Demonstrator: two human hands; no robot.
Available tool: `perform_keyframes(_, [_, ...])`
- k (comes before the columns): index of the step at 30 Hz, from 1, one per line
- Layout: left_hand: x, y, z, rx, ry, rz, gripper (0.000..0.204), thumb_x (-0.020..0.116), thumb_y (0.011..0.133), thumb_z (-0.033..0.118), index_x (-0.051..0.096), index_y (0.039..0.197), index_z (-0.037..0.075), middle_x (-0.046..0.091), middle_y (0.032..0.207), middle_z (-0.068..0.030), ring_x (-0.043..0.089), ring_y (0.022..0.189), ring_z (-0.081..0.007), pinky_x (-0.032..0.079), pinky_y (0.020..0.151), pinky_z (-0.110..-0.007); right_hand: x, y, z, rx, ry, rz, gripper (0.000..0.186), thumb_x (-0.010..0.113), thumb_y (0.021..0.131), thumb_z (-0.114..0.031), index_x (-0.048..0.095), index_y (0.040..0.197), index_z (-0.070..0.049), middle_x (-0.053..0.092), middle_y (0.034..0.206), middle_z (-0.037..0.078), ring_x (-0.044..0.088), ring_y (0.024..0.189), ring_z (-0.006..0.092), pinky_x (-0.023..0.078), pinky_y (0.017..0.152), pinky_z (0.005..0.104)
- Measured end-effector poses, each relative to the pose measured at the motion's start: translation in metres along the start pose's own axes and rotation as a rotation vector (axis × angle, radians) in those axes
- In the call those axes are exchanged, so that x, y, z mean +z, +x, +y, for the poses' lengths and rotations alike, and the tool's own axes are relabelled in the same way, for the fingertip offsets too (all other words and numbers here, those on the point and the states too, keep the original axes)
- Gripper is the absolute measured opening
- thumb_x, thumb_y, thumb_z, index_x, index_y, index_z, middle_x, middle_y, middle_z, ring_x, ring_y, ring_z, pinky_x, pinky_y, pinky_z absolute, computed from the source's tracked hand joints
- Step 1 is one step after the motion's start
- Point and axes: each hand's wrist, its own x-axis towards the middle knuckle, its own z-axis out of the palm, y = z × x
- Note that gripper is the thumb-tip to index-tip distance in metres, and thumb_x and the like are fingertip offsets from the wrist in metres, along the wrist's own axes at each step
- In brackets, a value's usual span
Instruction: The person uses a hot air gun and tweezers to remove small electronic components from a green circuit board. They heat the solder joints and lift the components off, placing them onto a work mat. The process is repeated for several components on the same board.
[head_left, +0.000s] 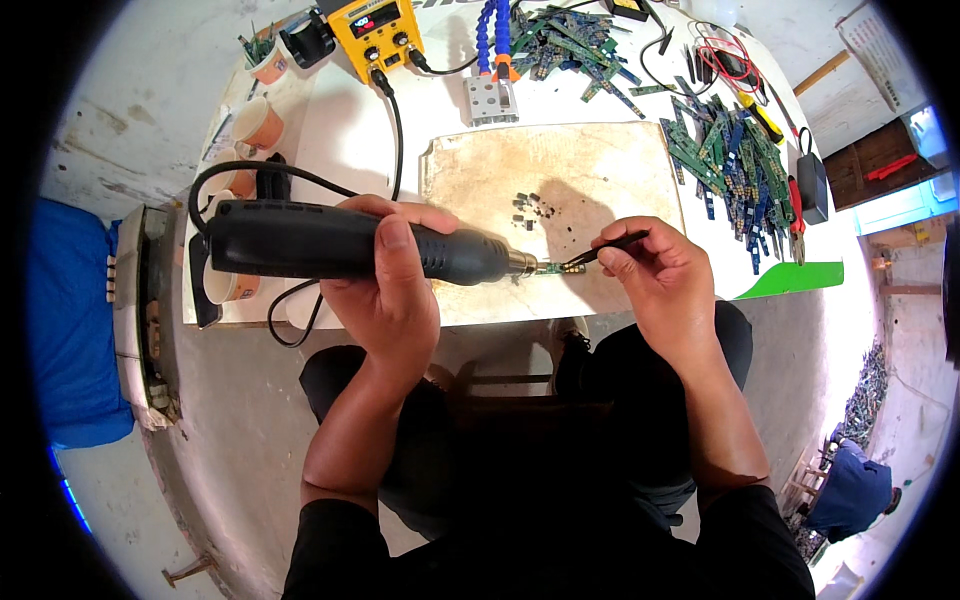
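Bright light washes the white tabletop (345,130), a soft shadow (578,207) darkens the tan mat (470,180) beside the right hand (668,290), and fisheye distortion bends straight edges near the black rim.

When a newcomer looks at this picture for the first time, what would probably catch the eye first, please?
Probably the big black hot-air gun left of centre, gripped in the left hand, its nozzle toward a small circuit board where the right hand holds dark tweezers. Next, perhaps, the bright yellow control unit at the upper left, and the heap of green and blue board strips at the table's right.
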Motion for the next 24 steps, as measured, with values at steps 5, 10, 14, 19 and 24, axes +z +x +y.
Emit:
perform_keyframes(5, [0.001, 0.0002, 0.0006, 0.004, -0.004, 0.007, 0.027, 0.051, 0.104, 0.031, 0.049, 0.109, 0.005, 0.069, 0.08, -0.0126, 0.065, 0.072, -0.0133, 0.051, 0.063, -0.022, -0.0003, 0.0008, 0.0017, -0.037, -0.052, -0.016, 0.01, 0.066, 0.092, 0.003, 0.065, 0.102, -0.001, 0.068, 0.088, 0.002, 0.062, 0.083, 0.0059, 0.05, 0.076, 0.0219])
perform_keyframes(10, [-0.0004, 0.0015, -0.0009, 0.016, 0.028, -0.014, 0.026, 0.052, 0.104, 0.03, 0.049, 0.108, 0.005, 0.069, 0.08, -0.0122, 0.064, 0.071, -0.0121, 0.051, 0.063, -0.022, -0.0005, 0.0004, 0.0021, -0.081, -0.083, -0.038, 0.01, 0.063, 0.094, 0.004, 0.062, 0.103, -0.001, 0.066, 0.093, 0.002, 0.059, 0.085, 0.006, 0.048, 0.08, 0.0219])
perform_keyframes(14, [0.0031, 0.0012, -0.001, 0.0, 0.004, 0.008, 0.026, 0.052, 0.104, 0.03, 0.05, 0.107, 0.005, 0.069, 0.08, -0.0118, 0.062, 0.069, -0.0113, 0.051, 0.063, -0.022, 0.0019, 0.0012, 0.0059, -0.12, -0.052, -0.01, 0.008, 0.064, 0.093, 0.003, 0.063, 0.101, 0.0, 0.067, 0.088, 0.004, 0.062, 0.083, 0.0088, 0.05, 0.079, 0.0244])
perform_keyframes(19, [0.002, 0.002, -0.004, -0.003, 0.02, 0.016, 0.026, 0.051, 0.104, 0.03, 0.05, 0.107, 0.004, 0.069, 0.08, -0.0122, 0.062, 0.069, -0.0119, 0.05, 0.064, -0.022, 0.0029, 0.0022, 0.0088, -0.14, 0.004, -0.028, 0.008, 0.064, 0.093, 0.003, 0.063, 0.101, 0.001, 0.067, 0.088, 0.005, 0.062, 0.083, 0.0096, 0.051, 0.078, 0.0248])
perform_keyframes(24, [0.0035, 0.0015, -0.0027, 0.003, 0.026, 0.043, 0.026, 0.051, 0.104, 0.031, 0.05, 0.107, 0.004, 0.069, 0.079, -0.0119, 0.062, 0.069, -0.0123, 0.05, 0.063, -0.022, 0.0016, 0.001, 0.0045, -0.124, -0.031, -0.035, 0.009, 0.065, 0.093, 0.003, 0.063, 0.101, 0.002, 0.066, 0.087, 0.005, 0.062, 0.081, 0.0097, 0.051, 0.076, 0.0249])
